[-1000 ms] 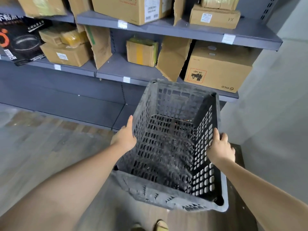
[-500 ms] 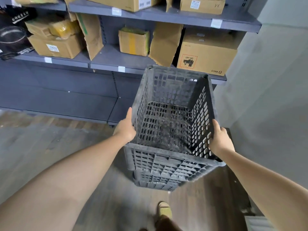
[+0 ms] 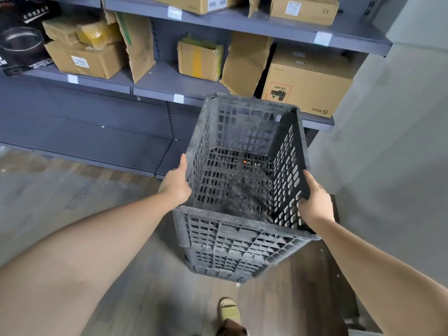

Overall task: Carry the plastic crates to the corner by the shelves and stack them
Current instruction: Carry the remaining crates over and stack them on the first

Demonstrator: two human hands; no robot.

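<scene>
Cardboard box (image 3: 306,86): "PICO", "UN 3481", both upside down

We see two bare forearms with no sleeves, watch or rings. Our left hand (image 3: 175,184) and right hand (image 3: 315,204) wear no gloves. Below, one foot wears a tan moulded slip-on sandal (image 3: 229,309) beneath a brown trouser hem (image 3: 231,329).
</scene>
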